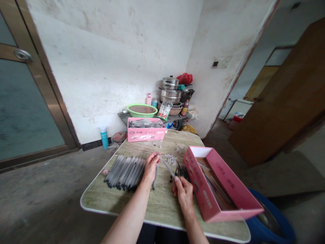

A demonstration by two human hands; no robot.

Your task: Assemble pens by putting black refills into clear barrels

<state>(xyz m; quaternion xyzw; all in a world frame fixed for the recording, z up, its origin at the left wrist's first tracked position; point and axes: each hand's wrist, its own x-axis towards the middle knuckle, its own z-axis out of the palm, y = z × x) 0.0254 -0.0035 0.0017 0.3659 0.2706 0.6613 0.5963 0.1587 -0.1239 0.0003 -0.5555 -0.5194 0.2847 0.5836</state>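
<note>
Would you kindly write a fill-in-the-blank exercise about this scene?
The left hand and right hand hold a slim stick; nearer the large box is the ____ hand.
The row of dark-ended sticks lies to the left hand's ____.
The large box's outside is mostly ____.
The basin behind the far box has a ____ rim.

Missing words: right; left; pink; green.

- Table [101,202]: wood-grain top, pale rim, rounded corners.
- Left: row of grey tubes [125,169], dark ends nearest.
- Middle: single tube [155,177]; small whitish pieces [170,159] beyond.
- Far edge: filled pink box [146,134].
- Right: larger open pink box [199,184], dark thin pieces [183,171] beside it.
</note>
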